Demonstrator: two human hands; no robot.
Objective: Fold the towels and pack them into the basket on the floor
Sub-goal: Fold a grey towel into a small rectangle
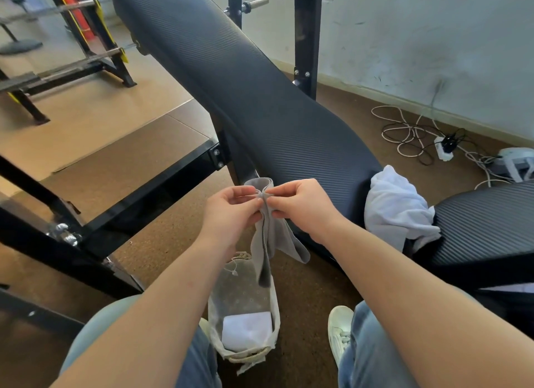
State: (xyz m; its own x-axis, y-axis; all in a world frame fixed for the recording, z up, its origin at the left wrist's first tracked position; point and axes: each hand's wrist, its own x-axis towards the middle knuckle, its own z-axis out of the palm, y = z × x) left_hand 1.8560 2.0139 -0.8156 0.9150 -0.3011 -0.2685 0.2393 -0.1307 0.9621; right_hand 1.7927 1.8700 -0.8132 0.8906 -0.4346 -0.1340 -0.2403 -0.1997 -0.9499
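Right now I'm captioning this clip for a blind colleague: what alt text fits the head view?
A person's left hand and right hand pinch the top of a grey towel, which hangs above a fabric basket on the floor holding a folded white towel. A crumpled white towel lies on the black bench to the right.

Bright, even light, strongest on the floor (86, 107) upper left; soft sheen along the desk (231, 93); mild shadows; wide-angle bowing at edges; slight overall softness.
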